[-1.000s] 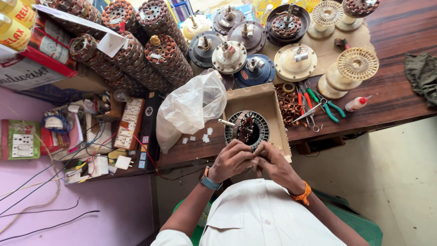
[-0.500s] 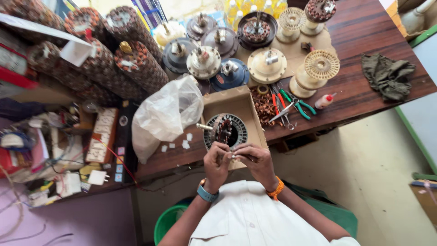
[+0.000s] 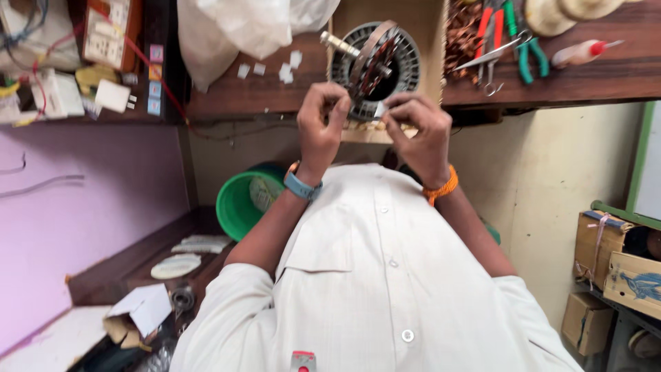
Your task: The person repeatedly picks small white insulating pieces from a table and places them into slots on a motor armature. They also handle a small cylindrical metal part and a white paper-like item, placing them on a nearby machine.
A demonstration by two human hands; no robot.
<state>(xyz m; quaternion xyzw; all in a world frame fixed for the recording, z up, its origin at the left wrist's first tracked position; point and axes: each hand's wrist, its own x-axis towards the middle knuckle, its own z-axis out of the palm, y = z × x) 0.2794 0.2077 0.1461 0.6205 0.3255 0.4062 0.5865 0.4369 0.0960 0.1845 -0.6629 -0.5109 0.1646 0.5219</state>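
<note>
Both your hands, left [image 3: 322,117] and right [image 3: 413,127], pinch at the round grey wound motor stator [image 3: 375,63], tilted on the dark wooden bench edge [image 3: 261,93] (thin windings) — one hard tug could snap wire, or tip it off

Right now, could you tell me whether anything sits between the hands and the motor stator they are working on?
Nothing visible does. The left hand and right hand are both already at the near edge of the stator, fingers touching it. The plastic bag lies off to one side and the pliers to the other, clear of both.
</note>
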